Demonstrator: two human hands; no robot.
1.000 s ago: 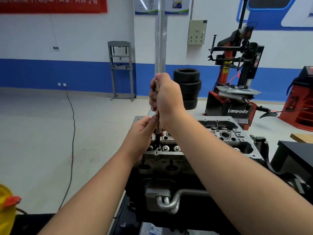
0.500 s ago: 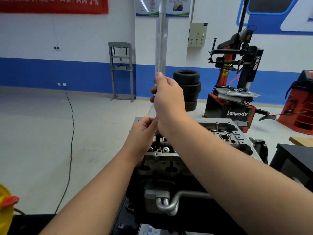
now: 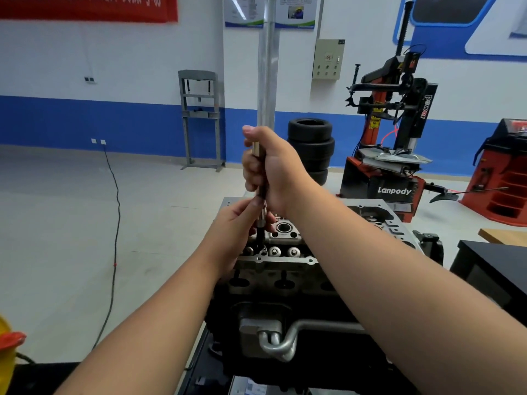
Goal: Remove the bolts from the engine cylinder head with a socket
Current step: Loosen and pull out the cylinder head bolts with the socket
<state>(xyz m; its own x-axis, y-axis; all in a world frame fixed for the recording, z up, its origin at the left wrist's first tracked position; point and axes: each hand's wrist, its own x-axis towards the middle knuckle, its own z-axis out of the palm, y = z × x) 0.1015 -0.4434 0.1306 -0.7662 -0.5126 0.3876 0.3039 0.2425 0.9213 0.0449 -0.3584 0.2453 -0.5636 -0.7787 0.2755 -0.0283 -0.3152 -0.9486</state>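
A grey aluminium engine cylinder head [image 3: 288, 260] sits on a dark engine block in front of me. A long socket tool [image 3: 261, 220] stands upright in a hole near the head's near left corner, its dark tip down in the hole. My right hand [image 3: 271, 166] grips the tool's handle from the right, fist closed round it. Just below, my left hand [image 3: 242, 220] pinches the metal shaft with thumb and fingertips. The bolt under the tool's tip is hidden. Round valve parts [image 3: 283, 251] show along the head's near edge.
Behind the engine rises a silver pillar [image 3: 266, 67], with a tyre stack [image 3: 312, 149] beside it. A red and black tyre changer [image 3: 393, 155] stands at the right. A black bench [image 3: 496, 269] is close on the right. On the floor at the left runs a black cable [image 3: 115, 223].
My right hand turned on the handle and shifted its grip, and the handle's metal top now shows between thumb and fingers. My left hand stayed on the shaft. The view shifted slightly.
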